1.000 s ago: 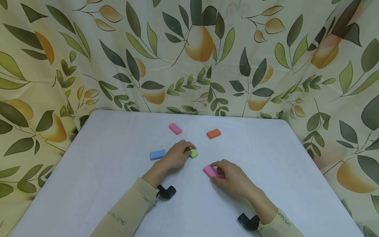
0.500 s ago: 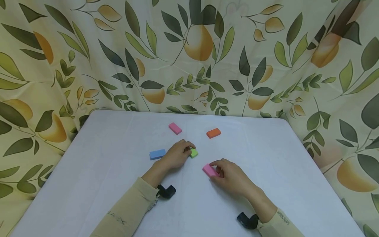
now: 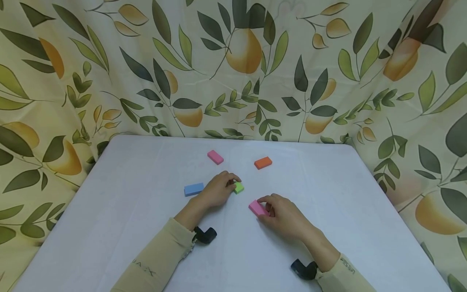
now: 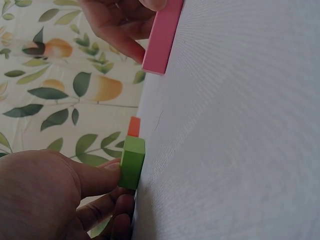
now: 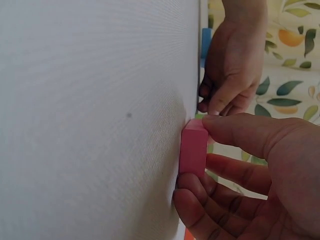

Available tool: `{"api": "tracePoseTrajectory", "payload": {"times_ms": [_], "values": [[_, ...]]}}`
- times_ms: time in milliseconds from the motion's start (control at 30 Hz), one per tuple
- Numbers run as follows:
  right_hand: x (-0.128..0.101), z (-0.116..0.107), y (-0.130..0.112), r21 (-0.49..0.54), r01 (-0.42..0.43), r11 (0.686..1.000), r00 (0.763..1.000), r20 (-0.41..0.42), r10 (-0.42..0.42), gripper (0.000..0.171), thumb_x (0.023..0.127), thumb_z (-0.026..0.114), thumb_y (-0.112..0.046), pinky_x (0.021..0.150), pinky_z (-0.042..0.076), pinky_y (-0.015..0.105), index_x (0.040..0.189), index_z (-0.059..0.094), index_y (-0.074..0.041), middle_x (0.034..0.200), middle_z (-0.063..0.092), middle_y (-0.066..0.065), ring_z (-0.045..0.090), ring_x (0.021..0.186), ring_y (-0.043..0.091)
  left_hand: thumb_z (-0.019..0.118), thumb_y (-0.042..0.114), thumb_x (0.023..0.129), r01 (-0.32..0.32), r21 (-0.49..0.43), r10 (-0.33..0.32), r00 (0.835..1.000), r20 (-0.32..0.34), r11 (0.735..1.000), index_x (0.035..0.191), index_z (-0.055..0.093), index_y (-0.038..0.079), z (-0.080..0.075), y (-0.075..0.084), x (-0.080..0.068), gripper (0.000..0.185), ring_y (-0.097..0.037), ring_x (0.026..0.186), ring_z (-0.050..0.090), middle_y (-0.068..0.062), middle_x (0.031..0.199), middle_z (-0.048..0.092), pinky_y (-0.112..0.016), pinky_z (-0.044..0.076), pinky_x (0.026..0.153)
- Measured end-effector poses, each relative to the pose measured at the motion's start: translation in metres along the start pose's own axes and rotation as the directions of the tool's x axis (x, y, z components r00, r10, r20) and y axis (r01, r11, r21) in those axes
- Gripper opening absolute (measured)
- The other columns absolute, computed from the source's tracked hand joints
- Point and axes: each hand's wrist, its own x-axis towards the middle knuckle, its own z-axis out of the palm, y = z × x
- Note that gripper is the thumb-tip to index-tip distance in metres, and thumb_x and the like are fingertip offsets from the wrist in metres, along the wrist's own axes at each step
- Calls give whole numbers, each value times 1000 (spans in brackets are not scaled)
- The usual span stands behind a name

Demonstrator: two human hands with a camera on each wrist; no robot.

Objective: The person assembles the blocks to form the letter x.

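Observation:
With thumb and fingers my left hand [image 3: 219, 190] pinches a small green block [image 3: 238, 187] on the table; its far part is hidden by the fingers in the head view. In the left wrist view the thumb presses one side of the green block [image 4: 132, 162]. My right hand [image 3: 286, 215] grips a pink block [image 3: 258, 208], nearer to the person and to the right of the green one. The right wrist view has this pink block [image 5: 193, 150] between thumb and fingers, against the white surface. A gap separates the two held blocks.
A blue block [image 3: 193, 189] lies left of the left hand, close to the wrist. Farther back are another pink block [image 3: 215, 157] and an orange block [image 3: 263, 162]. The white table [image 3: 146, 170] ends at a leaf-and-fruit patterned cloth [image 3: 233, 101].
The right hand and its pink block have shifted very slightly left and away from the person, though the whole view also drifts a little. The left hand keeps its pinch on the green block.

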Motion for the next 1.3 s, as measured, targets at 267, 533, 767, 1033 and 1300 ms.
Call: {"api": "tracePoseTrajectory", "payload": {"times_ms": [267, 533, 767, 1033, 1300], "values": [[1, -1, -1, 3, 0, 1000, 1000, 2, 0, 39, 82, 76, -26, 68, 46, 25, 118, 66, -16, 84, 59, -9, 53, 75, 9, 50, 18, 100, 7, -2, -7, 1000, 3, 1000, 122, 63, 24, -2, 3, -1, 26, -15, 92, 51, 4, 99, 55, -30, 45, 82], [2, 0, -1, 2, 4, 1000, 1000, 2, -4, 38, 82, 76, -25, 68, 46, 25, 118, 66, -16, 84, 58, -9, 54, 76, 11, 50, 18, 101, 7, -10, -6, 1000, 5, 1000, 122, 63, 23, -1, 3, -2, 26, -14, 92, 51, 4, 99, 55, -30, 45, 82], [3, -1, -1, -3, 16, 1000, 1000, -5, -16, 39, 82, 76, -26, 68, 46, 25, 118, 66, -15, 83, 58, -9, 54, 75, 11, 50, 21, 101, 21, -16, -21, 1000, 4, 1000, 122, 63, 26, 0, 2, -1, 25, -14, 93, 52, 6, 100, 55, -29, 47, 83], [4, 0, -2, -1, 14, 1000, 1000, -4, -14, 38, 82, 76, -26, 68, 46, 25, 117, 66, -15, 83, 58, -9, 54, 75, 10, 50, 21, 100, 12, -8, -12, 1000, -2, 1000, 122, 63, 26, 0, 0, -1, 25, -13, 93, 52, 6, 99, 55, -29, 46, 82], [6, 1, -3, 7, -17, 1000, 1000, 6, 17, 40, 82, 77, -28, 69, 47, 25, 119, 66, -17, 85, 59, -8, 53, 76, 10, 51, 21, 100, 12, -4, -12, 1000, 1, 1000, 122, 63, 26, 1, -1, 0, 25, -14, 94, 52, 6, 100, 55, -29, 47, 84]]}}
